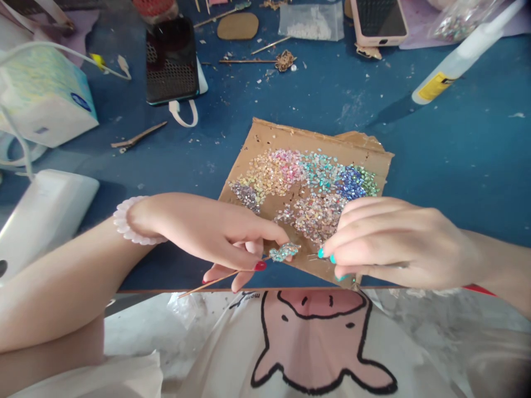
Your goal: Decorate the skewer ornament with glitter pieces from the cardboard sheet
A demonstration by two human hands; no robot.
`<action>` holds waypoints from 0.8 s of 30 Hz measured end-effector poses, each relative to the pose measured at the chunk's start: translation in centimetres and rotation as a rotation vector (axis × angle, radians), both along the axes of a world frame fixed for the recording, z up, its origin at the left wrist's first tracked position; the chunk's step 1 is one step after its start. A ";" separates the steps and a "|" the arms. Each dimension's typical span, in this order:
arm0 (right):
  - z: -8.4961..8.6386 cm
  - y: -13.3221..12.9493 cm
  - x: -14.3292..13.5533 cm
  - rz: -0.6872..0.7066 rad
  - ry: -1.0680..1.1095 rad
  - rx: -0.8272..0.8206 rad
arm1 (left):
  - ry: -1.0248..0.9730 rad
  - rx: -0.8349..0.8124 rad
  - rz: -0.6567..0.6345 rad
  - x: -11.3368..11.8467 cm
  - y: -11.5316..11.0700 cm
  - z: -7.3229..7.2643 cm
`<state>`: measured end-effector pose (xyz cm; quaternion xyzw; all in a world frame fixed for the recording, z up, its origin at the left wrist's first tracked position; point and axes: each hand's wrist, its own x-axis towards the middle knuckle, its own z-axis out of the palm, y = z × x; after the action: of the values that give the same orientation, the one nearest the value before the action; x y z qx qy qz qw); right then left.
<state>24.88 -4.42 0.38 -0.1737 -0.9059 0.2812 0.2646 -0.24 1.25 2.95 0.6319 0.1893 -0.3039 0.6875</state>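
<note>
The left hand (215,226) pinches a thin brown stick (207,284) between thumb and index finger, with the other fingers curled beneath it. The stick slants down towards the person, and at its upper end sits a small ornament (284,252) crusted with blue-green and clear stones, held above the near part of a piece of cardboard (265,132). The left nails are red, and a pale beaded bracelet (126,221) circles the wrist.

The right hand (394,243) has its fingers pressed together around what look like tweezers (312,256); only the slim metal tips show, pointing at the ornament and just beside it, with a small gap between. Its nails are turquoise.

The cardboard lies on a blue worktop (456,166) and carries loose stones in patches: grey (245,196), yellow (265,177), pink (290,163), teal (321,168), deep blue (352,183) and green (368,179), plus a mixed pale heap (319,213) nearer the hands.

Beyond the cardboard are a dark phone (172,61), a hair stick with a golden knot (285,61), a clear bag (311,22) with white bits inside and a pink-cased phone (379,22). A white bottle (452,69) with a yellow label is to the right; a tissue box (50,105) and a narrow clip (139,136) are to the left.
</note>
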 end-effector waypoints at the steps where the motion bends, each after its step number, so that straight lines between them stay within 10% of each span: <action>1: 0.0 0.0 0.0 -0.005 -0.003 0.001 | -0.001 0.000 0.000 0.0 0.0 0.0; 24: 0.0 0.2 0.0 0.000 0.008 0.001 | -0.043 0.027 -0.012 0.1 0.1 -0.1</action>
<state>24.83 -4.25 0.34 -0.1727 -0.9051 0.2813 0.2681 -0.18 1.35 2.89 0.6484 0.1747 -0.2918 0.6811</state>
